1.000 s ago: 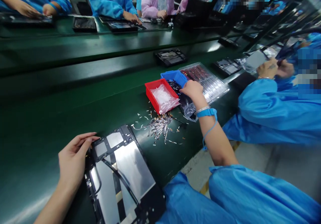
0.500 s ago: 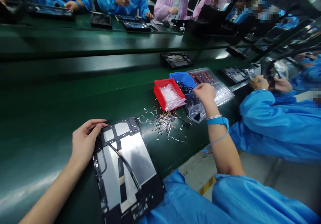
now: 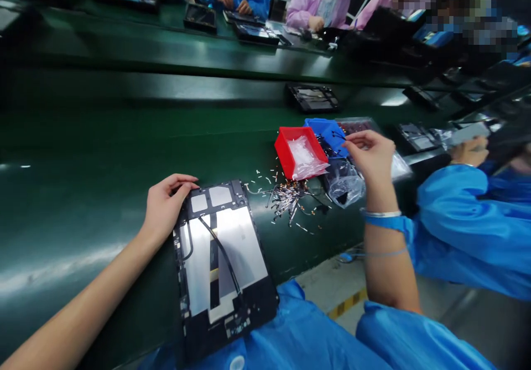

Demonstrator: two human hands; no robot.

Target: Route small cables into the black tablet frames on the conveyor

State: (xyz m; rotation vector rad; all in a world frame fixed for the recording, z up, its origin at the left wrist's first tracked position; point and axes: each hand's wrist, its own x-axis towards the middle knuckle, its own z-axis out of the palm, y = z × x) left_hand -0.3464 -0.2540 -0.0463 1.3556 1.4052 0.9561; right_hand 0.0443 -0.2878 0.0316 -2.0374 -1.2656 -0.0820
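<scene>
An opened tablet with bare silver plates and a black cable across its middle lies at the near edge of the bench, tilted towards my lap. My left hand grips its upper left corner between thumb and fingers. Over the blue bin, my right hand is closed in a pinch on a thin black cable that sticks out past the fingertips. More black cables lie inside that bin. Beside it stands a red bin with a clear plastic bag of small pale pieces.
A pile of small metallic parts spreads over the green bench right of the tablet. A crumpled clear bag lies under my right wrist. Another open tablet sits farther back. A co-worker's blue sleeve is close on the right.
My right hand has lifted up out of the blue bin, and a thin black cable now shows at its fingertips. My left hand stays on the tablet's corner. The whole view has shifted.
</scene>
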